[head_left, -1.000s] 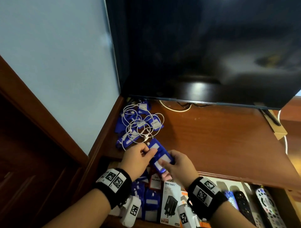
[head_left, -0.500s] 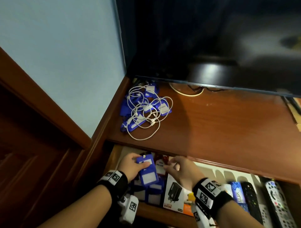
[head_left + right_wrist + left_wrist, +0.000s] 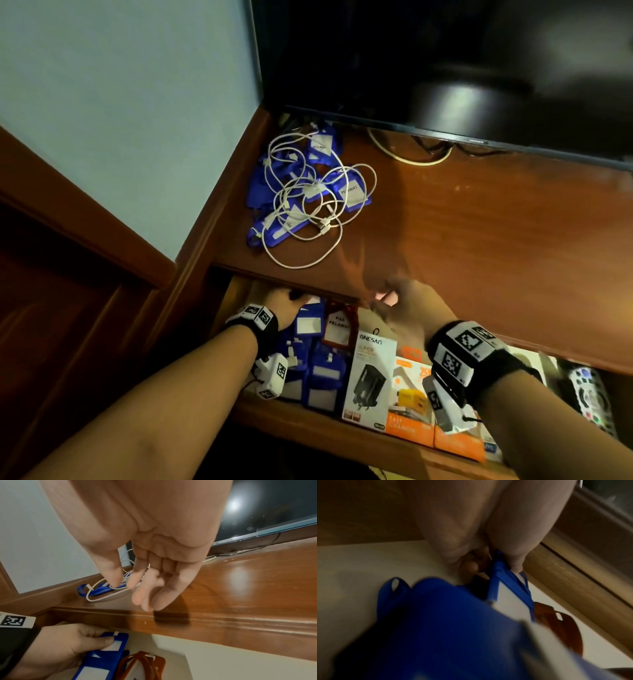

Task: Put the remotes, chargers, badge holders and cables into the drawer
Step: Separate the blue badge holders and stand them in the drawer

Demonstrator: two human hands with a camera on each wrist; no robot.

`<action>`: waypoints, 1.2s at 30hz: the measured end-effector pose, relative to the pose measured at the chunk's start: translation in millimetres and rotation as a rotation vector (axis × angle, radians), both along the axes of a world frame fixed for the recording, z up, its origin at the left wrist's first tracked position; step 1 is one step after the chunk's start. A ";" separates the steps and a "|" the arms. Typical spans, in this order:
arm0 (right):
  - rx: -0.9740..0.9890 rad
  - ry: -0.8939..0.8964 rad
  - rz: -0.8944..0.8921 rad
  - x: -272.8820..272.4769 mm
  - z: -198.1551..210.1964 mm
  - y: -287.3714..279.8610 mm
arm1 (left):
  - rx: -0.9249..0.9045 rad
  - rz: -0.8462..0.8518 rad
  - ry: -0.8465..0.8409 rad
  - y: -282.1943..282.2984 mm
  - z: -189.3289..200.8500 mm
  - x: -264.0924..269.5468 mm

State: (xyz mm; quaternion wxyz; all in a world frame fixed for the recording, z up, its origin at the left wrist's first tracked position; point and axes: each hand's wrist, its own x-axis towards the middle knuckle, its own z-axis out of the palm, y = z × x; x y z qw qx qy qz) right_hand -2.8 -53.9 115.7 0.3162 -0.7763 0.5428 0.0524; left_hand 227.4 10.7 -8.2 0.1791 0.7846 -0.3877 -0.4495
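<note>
Your left hand (image 3: 56,646) pinches a blue badge holder (image 3: 102,654) low in the drawer (image 3: 308,419) to lay it flat; your right hand (image 3: 150,563), its grip relaxed and empty, hangs by the counter (image 3: 479,240) edge.

We see the wooden cabinet top (image 3: 479,222) bearing, at ten o'clock, blue badge holders (image 3: 270,181) under tangled white cables (image 3: 308,205); at twelve o'clock a television (image 3: 445,68) stands, a cream cable (image 3: 411,159) beneath it.
</note>
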 end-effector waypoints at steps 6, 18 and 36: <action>0.036 -0.004 0.030 12.9 -4.8 -13.9 | 0.110 -0.208 -0.095 -11.6 -13.6 15.7; 0.036 -0.033 0.038 51.5 -1.3 -57.0 | 0.194 -0.378 -0.184 -24.1 -15.2 25.5; -0.010 0.235 -0.051 87.9 -22.2 -159.9 | 0.167 -0.486 -0.410 42.6 20.1 35.6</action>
